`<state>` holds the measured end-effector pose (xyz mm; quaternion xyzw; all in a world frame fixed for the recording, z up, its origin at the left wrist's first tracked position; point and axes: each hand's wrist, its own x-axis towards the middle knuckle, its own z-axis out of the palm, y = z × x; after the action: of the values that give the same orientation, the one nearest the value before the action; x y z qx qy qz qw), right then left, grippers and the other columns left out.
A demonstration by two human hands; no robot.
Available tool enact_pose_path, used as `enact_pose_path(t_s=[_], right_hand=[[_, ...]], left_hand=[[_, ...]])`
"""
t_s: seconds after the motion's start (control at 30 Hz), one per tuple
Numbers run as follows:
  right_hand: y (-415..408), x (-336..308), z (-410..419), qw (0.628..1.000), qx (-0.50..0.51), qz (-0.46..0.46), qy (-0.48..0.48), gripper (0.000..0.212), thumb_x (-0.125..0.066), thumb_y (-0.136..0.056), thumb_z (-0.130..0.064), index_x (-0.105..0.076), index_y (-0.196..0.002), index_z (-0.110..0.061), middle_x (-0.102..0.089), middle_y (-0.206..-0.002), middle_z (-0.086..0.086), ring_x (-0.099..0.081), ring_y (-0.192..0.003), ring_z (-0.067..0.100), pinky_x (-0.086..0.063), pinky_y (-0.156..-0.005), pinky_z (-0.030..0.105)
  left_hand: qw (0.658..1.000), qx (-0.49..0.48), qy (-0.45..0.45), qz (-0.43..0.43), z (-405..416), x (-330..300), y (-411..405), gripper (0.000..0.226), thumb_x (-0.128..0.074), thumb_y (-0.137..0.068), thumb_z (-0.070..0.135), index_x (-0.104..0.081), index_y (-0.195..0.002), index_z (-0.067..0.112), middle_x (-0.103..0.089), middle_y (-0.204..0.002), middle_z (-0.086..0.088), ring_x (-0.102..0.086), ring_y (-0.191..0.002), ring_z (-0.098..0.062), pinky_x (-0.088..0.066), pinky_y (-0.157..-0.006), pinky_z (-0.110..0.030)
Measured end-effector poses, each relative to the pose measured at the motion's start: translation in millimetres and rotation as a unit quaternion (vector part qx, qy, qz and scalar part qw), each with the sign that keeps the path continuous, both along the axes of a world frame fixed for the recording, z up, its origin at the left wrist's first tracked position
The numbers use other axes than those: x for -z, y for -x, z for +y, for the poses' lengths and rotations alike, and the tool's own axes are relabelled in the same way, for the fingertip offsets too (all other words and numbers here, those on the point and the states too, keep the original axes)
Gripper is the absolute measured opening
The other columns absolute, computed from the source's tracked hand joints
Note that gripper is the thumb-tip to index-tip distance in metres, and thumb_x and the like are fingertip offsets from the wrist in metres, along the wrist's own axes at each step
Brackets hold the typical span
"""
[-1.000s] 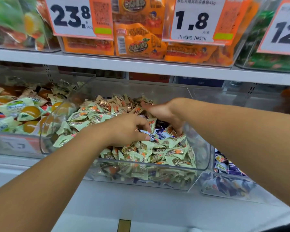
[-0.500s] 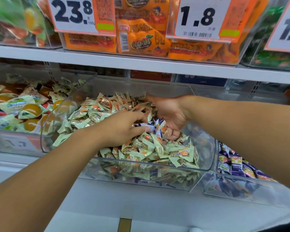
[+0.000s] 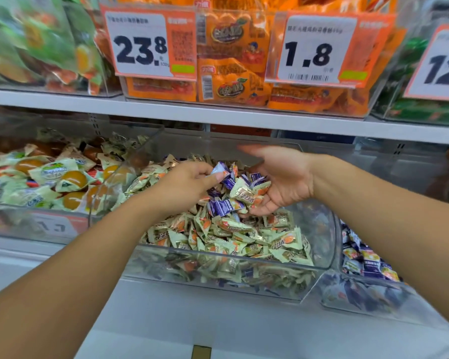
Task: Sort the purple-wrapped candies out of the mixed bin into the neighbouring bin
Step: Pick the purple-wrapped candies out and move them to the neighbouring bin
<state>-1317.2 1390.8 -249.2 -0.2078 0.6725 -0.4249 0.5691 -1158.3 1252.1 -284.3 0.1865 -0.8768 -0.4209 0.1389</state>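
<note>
The clear mixed bin (image 3: 226, 263) in the middle holds many pale green candies (image 3: 244, 239) with purple-wrapped ones among them. My left hand (image 3: 182, 189) pinches one purple candy (image 3: 219, 170) between thumb and fingers, above the pile. My right hand (image 3: 280, 177) is cupped palm-up beside it, cradling several purple candies (image 3: 255, 177) and a green one. Another purple candy (image 3: 222, 207) lies on the pile just below both hands. The neighbouring bin (image 3: 360, 296) at the right holds purple-wrapped candies (image 3: 366, 263), partly hidden by my right forearm.
A bin of orange jelly cups (image 3: 49, 182) stands at the left. A white shelf (image 3: 218, 115) overhangs the bins, carrying orange snack packs (image 3: 231, 84) and price tags (image 3: 140, 45). The white shelf lip (image 3: 205, 320) runs along the front.
Both hands have risen out of the pile. My right hand turned palm-up with purple candies in it, and my left hand lifted a purple candy toward it.
</note>
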Motion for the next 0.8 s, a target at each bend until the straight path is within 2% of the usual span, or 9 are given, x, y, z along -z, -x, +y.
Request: enact_pose_path(t_s=[0.13, 0.23, 0.33, 0.4, 0.5, 0.57, 0.63, 0.73, 0.8], right_hand=[[-20, 1, 18, 0.989, -0.064, 0.126, 0.037, 0.036, -0.067, -0.093, -0.025, -0.058, -0.127, -0.016, -0.068, -0.116, 0.01, -0.07, -0.098, 0.027, -0.058, -0.089, 0.046], [-23, 12, 24, 0.964, -0.1, 0.241, 0.045, 0.074, -0.078, -0.083, -0.006, -0.041, -0.145, -0.021, -0.062, -0.13, 0.01, -0.069, -0.097, 0.022, -0.06, -0.078, 0.038], [-29, 18, 32, 0.906, -0.137, 0.394, 0.066, 0.092, -0.091, -0.067, -0.013, -0.043, -0.144, -0.028, -0.055, -0.139, -0.006, -0.059, -0.12, 0.017, -0.052, -0.1, 0.041], [-33, 19, 37, 0.868, -0.167, 0.463, 0.074, 0.097, -0.093, -0.066, -0.021, -0.04, -0.147, -0.029, -0.051, -0.144, -0.011, -0.051, -0.129, 0.014, -0.044, -0.108, 0.038], [-35, 8, 45, 0.812, -0.207, 0.544, 0.045, 0.095, -0.088, -0.073, -0.03, -0.036, -0.152, -0.028, -0.043, -0.152, -0.012, -0.045, -0.133, 0.011, -0.038, -0.112, 0.034], [-34, -1, 53, 0.801, -0.214, 0.558, 0.032, 0.072, -0.081, -0.083, -0.023, -0.047, -0.146, -0.028, -0.049, -0.146, -0.013, -0.05, -0.125, 0.006, -0.04, -0.107, 0.028], [-30, -4, 60, 0.834, -0.194, 0.514, 0.048, 0.049, -0.072, -0.091, -0.014, -0.058, -0.137, -0.027, -0.06, -0.13, -0.018, -0.06, -0.111, 0.006, -0.048, -0.1, 0.028], [-23, 0, 62, 0.881, -0.15, 0.441, 0.083, 0.032, -0.058, -0.1, -0.014, -0.067, -0.126, -0.03, -0.062, -0.077, -0.016, -0.058, -0.069, 0.013, -0.053, -0.071, 0.028], [-22, 2, 60, 0.897, -0.14, 0.412, 0.082, 0.03, -0.052, -0.104, -0.015, -0.067, -0.122, -0.032, -0.049, -0.063, -0.003, -0.044, -0.058, 0.014, -0.042, -0.056, 0.025]], left_hand=[[0.998, 0.05, -0.025, -0.003, -7, 0, -7, 0.041, -0.052, -0.097, 0.053, -0.067, -0.091, 0.016, -0.054, -0.078, -0.018, -0.046, -0.071, -0.023, -0.036, -0.071, -0.037], [0.998, 0.065, -0.022, -0.013, -4, -1, -11, 0.05, -0.052, -0.089, 0.068, -0.07, -0.099, 0.022, -0.066, -0.102, -0.024, -0.056, -0.078, -0.028, -0.049, -0.085, -0.049], [0.996, 0.087, -0.014, -0.017, -3, 1, -15, 0.063, -0.047, -0.081, 0.08, -0.066, -0.106, 0.025, -0.063, -0.107, -0.029, -0.058, -0.077, -0.032, -0.046, -0.087, -0.069], [0.996, 0.091, 0.014, -0.008, 1, 1, -19, 0.058, -0.044, -0.084, 0.077, -0.063, -0.103, 0.026, -0.064, -0.105, -0.028, -0.062, -0.081, -0.043, -0.047, -0.084, -0.068], [0.994, 0.095, 0.059, 0.004, 11, -2, -23, 0.05, -0.042, -0.09, 0.069, -0.058, -0.097, 0.022, -0.065, -0.094, -0.025, -0.062, -0.077, -0.041, -0.05, -0.076, -0.061], [0.991, 0.089, 0.098, 0.01, 13, -2, -21, 0.042, -0.042, -0.098, 0.057, -0.053, -0.09, 0.017, -0.058, -0.077, -0.013, -0.053, -0.064, -0.027, -0.048, -0.068, -0.053], [0.987, 0.081, 0.138, 0.027, 14, -2, -18, 0.029, -0.043, -0.102, 0.045, -0.05, -0.085, 0.022, -0.059, -0.076, 0.005, -0.046, -0.057, -0.009, -0.04, -0.058, -0.04], [0.987, 0.065, 0.128, 0.067, 17, -3, -15, 0.012, -0.044, -0.104, 0.034, -0.054, -0.101, 0.027, -0.068, -0.091, 0.009, -0.058, -0.065, 0.004, -0.044, -0.064, -0.029], [0.989, 0.06, 0.114, 0.076, 20, -4, -13, 0.013, -0.045, -0.104, 0.029, -0.054, -0.112, 0.025, -0.069, -0.093, 0.007, -0.066, -0.079, -0.002, -0.054, -0.075, -0.038]])
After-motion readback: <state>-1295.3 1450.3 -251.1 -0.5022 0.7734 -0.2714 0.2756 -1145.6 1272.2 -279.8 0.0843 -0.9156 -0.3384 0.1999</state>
